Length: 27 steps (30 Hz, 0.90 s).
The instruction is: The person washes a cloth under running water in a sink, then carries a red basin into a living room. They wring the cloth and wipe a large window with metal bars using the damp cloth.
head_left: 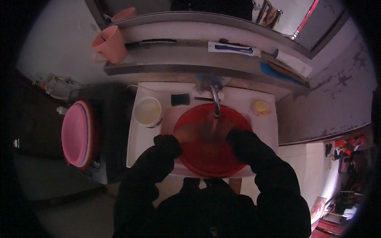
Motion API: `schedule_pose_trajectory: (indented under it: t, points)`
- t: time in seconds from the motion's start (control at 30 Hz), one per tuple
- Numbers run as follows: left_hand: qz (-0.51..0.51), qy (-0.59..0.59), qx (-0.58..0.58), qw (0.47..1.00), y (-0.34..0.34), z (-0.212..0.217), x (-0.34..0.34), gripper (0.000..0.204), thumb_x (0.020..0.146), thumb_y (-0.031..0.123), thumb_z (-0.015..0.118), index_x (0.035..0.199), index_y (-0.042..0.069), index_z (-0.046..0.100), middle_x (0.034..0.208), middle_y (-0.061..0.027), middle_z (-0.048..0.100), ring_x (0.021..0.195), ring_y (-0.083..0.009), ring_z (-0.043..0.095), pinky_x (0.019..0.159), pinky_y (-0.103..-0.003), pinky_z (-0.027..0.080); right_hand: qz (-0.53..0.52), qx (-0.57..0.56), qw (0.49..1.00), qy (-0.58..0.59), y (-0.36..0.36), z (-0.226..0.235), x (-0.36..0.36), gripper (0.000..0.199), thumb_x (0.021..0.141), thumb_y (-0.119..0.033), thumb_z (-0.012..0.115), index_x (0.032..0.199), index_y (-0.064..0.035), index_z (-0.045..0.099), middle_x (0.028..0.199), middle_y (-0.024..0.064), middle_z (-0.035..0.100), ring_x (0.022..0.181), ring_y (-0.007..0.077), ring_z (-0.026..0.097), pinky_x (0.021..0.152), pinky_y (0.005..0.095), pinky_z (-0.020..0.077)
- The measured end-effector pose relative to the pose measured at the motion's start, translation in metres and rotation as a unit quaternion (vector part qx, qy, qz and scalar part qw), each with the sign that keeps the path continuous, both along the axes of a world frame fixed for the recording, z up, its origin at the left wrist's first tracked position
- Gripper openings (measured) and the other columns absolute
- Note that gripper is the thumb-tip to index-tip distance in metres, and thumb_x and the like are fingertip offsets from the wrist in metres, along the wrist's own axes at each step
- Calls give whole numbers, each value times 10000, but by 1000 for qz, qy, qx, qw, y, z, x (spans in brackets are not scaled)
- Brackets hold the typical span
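Note:
A red basin (194, 158) sits in the white sink (137, 139), beneath a curved metal faucet (215, 101). Both my hands are over the basin, close together just below the spout. My left hand (191, 131) comes in from the left, my right hand (223, 127) from the right, each out of a dark sleeve. Motion and dim light smear their fingers, so whether they hold anything cannot be made out. A pale streak below the spout looks like running water.
On the sink's rim are a white tub (148, 112), a dark green scouring pad (180, 99) and a yellow soap (261, 108). Above, a shelf (166, 59) bears a pink mug (110, 44) and a toothpaste tube (232, 48). Stacked pink basins (74, 135) stand on the left.

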<state>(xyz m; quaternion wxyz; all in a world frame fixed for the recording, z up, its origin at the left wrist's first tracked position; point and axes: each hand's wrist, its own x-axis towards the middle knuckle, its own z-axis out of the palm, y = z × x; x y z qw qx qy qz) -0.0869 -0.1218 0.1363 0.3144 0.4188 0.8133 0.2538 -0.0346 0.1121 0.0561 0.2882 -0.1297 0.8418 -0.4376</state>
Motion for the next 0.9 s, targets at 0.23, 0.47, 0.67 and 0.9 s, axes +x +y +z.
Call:
schedule_pose_trajectory:
  t: [0.23,0.47,0.67,0.9]
  points:
    - [-12,-91,-17,996,15,4,-7,456,990,225,521,1425,95,486,1383,-202,551,1216,-335,570,1059,-448,428,-2,-95,993,-76,0,65,24,360,1006,-318,512,1272,-86,584,1210,99,612,1125,230,611,966,407,514]
    - [8,-239,130,962,39,39,5,516,949,206,617,1429,77,479,1433,-150,519,1272,-272,538,1094,-416,404,-130,-332,930,-91,51,170,41,441,1021,-385,473,1344,-89,526,1310,100,563,1179,248,583,998,437,501]
    - [148,-190,205,949,67,51,20,440,945,232,627,1347,73,541,1314,-156,585,1168,-290,611,1028,-400,477,-280,-378,873,-125,31,132,45,466,1002,-387,483,1369,-100,508,1361,82,552,1214,238,561,1023,451,483]
    - [130,55,193,971,66,23,36,349,965,207,578,1279,54,570,1236,-184,585,1174,-328,570,981,-440,480,-157,-240,949,128,4,49,34,422,928,-13,588,1340,-76,523,1300,103,581,1149,222,585,991,349,501]
